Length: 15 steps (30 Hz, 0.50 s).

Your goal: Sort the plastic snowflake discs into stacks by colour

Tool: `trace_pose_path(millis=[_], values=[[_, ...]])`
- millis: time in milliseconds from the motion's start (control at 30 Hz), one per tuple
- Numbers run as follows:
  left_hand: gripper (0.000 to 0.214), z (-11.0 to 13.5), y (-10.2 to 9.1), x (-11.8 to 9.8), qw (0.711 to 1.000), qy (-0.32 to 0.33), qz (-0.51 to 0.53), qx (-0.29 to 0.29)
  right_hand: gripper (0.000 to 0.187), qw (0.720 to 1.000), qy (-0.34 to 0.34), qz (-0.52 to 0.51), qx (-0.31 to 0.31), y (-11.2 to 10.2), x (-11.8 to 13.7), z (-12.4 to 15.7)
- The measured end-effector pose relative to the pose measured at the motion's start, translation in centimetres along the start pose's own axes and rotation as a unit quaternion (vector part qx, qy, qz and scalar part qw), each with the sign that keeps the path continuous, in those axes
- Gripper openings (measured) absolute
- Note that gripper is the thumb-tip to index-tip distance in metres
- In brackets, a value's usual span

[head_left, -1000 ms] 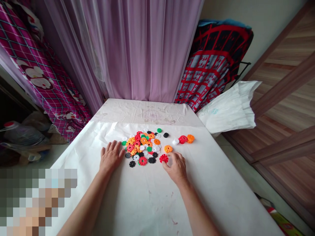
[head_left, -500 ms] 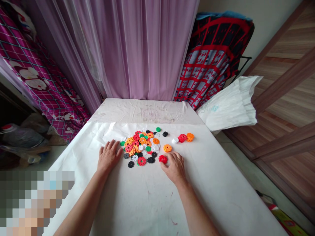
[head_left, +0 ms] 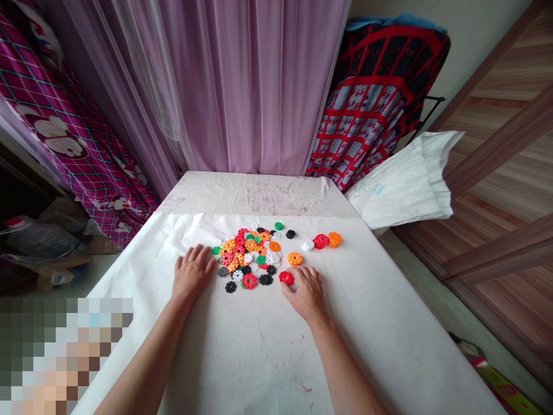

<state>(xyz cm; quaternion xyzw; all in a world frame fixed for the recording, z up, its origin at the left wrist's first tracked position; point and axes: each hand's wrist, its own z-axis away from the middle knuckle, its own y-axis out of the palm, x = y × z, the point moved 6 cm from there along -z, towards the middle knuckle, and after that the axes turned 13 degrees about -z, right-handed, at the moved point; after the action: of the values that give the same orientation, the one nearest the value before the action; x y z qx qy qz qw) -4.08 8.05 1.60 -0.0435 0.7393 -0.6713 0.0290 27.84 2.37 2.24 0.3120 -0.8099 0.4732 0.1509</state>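
My left hand (head_left: 193, 271) lies flat on the white-covered table (head_left: 242, 357), fingers apart, just left of a heap of notched plastic discs (head_left: 250, 246) in red, orange, white, green and black. On the heap's right side, my right hand (head_left: 306, 293) has its thumb and fingers closed around a red notched disc (head_left: 286, 278), possibly a small stack. Right behind that hand rests an orange disc (head_left: 294, 259). Farther right sit a white disc (head_left: 307, 245), a red group of discs (head_left: 321, 241) and an orange group (head_left: 334, 239), close together.
A green disc (head_left: 279, 226) and a black disc (head_left: 290, 234) lie behind the heap. A white bag (head_left: 406, 184) stands at the table's right edge. Purple curtains (head_left: 259, 86) hang behind the table, and a wooden door (head_left: 510, 150) is on the right.
Both hands stay practically where they were, the right one still on the red disc. The whole view has shifted very slightly; the discs look unchanged.
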Motion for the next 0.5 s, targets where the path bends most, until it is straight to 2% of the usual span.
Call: trace_pose_path(millis=[133,300,500], values=[[0.055,0.0,-0.1,-0.1,1.0,0.001,-0.005,0.006,0.009,0.998,-0.024,-0.043,0.026,0.9,2.2,-0.5],[0.053,0.0,-0.2,-0.1,1.0,0.002,-0.002,-0.005,0.016,0.99,-0.06,-0.081,0.099,3.7,6.0,-1.3],[0.053,0.1,-0.1,-0.1,1.0,0.003,-0.003,-0.005,0.021,0.989,-0.033,-0.036,0.137,6.2,7.1,-1.8]])
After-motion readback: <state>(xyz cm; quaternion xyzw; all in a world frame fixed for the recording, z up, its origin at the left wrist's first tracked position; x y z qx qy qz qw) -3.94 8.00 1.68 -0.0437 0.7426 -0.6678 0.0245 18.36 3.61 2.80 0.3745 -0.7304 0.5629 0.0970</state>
